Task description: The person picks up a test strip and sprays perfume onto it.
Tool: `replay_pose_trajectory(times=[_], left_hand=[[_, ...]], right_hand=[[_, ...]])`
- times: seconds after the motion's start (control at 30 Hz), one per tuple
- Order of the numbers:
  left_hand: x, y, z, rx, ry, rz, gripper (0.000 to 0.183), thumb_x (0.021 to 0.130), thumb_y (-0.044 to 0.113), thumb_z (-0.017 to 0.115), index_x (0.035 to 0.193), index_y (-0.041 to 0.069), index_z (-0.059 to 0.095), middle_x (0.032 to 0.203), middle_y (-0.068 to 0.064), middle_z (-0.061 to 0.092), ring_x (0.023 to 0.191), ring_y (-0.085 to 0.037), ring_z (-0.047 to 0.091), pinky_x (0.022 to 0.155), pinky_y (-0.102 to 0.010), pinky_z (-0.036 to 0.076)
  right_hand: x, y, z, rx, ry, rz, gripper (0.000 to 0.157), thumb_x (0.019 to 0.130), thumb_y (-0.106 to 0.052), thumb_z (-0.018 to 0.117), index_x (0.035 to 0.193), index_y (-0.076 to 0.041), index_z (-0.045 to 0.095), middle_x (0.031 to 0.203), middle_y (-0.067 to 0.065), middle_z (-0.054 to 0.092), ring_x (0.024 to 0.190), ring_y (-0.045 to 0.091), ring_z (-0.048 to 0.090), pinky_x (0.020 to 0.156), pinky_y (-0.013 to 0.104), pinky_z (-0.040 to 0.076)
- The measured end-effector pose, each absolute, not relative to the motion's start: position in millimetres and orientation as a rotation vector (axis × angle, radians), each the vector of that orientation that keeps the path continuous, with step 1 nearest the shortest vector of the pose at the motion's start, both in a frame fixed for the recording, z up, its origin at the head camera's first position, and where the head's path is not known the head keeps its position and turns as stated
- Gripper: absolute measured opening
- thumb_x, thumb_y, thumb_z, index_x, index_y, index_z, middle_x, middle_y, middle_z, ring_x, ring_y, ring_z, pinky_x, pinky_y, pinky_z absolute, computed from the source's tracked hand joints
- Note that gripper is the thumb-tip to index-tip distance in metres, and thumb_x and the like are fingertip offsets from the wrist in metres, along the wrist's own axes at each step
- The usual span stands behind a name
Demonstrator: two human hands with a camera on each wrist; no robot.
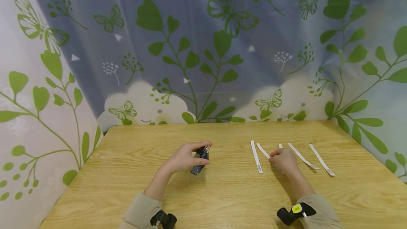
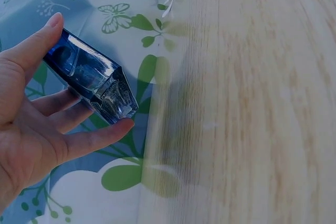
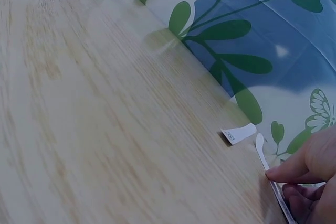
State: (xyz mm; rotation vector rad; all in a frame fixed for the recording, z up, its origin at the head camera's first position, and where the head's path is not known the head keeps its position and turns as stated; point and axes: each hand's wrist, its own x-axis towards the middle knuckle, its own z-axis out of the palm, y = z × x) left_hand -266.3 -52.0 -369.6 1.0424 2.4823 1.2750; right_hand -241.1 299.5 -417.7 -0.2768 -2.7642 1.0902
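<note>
My left hand grips a dark blue glass perfume bottle between thumb and fingers. The bottle is tilted, its metal spray nozzle near the fingertips in the head view. On the right, the thumb and fingers of my right hand pinch a thin white paper strip close over the table. Part of that strip is hidden by the hand. Other paper strips lie around it: one to the left, one mostly covered just behind the hand, and two to its right.
The wood-grain table runs back to a hanging curtain printed with green leaves and butterflies. More of this cloth stands along the left side. Small dark print marks one end of several strips.
</note>
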Motion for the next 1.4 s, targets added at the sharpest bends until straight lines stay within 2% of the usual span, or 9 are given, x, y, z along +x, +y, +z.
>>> replay_pose_trajectory(times=[0.3, 0.53, 0.7, 0.97, 1.23, 1.4], left_hand=[[-267, -52, -370, 1.063, 2.481, 1.261, 0.058, 0.084, 0.026, 0.070, 0.137, 0.021, 0.048, 0.140, -0.004, 0.044, 0.125, -0.028, 0.042, 0.097, -0.050, 0.037], [-267, -53, -371, 1.029, 2.477, 1.284, 0.057, 0.084, 0.026, 0.070, 0.137, 0.024, 0.048, 0.140, -0.003, 0.044, 0.125, -0.032, 0.041, 0.097, -0.051, 0.036], [-267, -53, -370, 1.052, 2.488, 1.313, 0.056, 0.085, 0.024, 0.070, 0.136, 0.022, 0.049, 0.139, -0.004, 0.046, 0.125, -0.031, 0.042, 0.097, -0.051, 0.036], [-268, -56, -370, 1.078, 2.485, 1.365, 0.055, 0.086, 0.023, 0.068, 0.137, 0.016, 0.048, 0.137, -0.005, 0.048, 0.124, -0.027, 0.043, 0.099, -0.048, 0.036], [-268, -58, -369, 1.066, 2.481, 1.375, 0.056, 0.086, 0.026, 0.068, 0.137, 0.015, 0.048, 0.137, -0.009, 0.047, 0.119, -0.031, 0.047, 0.094, -0.051, 0.038], [-269, -58, -369, 1.078, 2.492, 1.358, 0.056, 0.085, 0.027, 0.069, 0.137, 0.016, 0.049, 0.137, -0.007, 0.047, 0.119, -0.030, 0.047, 0.096, -0.050, 0.038]], right_hand=[[-242, 297, -417, -0.272, -2.735, 1.089, 0.008, 0.073, 0.001, 0.065, 0.080, 0.006, 0.066, 0.080, 0.015, 0.062, 0.076, 0.029, 0.054, 0.064, 0.033, 0.040], [-240, 298, -415, -0.237, -2.730, 1.106, 0.012, 0.073, -0.001, 0.065, 0.083, 0.005, 0.065, 0.079, 0.013, 0.061, 0.076, 0.028, 0.054, 0.064, 0.032, 0.039], [-239, 302, -414, -0.178, -2.752, 1.144, 0.014, 0.075, 0.000, 0.064, 0.088, 0.006, 0.066, 0.080, 0.012, 0.062, 0.078, 0.026, 0.054, 0.065, 0.032, 0.041], [-237, 308, -413, -0.136, -2.774, 1.220, 0.021, 0.080, -0.003, 0.065, 0.097, 0.009, 0.065, 0.096, 0.021, 0.062, 0.091, 0.033, 0.055, 0.075, 0.042, 0.044], [-236, 309, -407, -0.156, -2.788, 1.226, 0.023, 0.084, -0.013, 0.066, 0.097, 0.006, 0.065, 0.097, 0.020, 0.063, 0.084, 0.028, 0.055, 0.069, 0.038, 0.044], [-233, 304, -398, -0.114, -2.798, 1.258, 0.030, 0.087, -0.021, 0.065, 0.100, 0.007, 0.065, 0.087, 0.013, 0.063, 0.074, 0.022, 0.054, 0.061, 0.033, 0.044]])
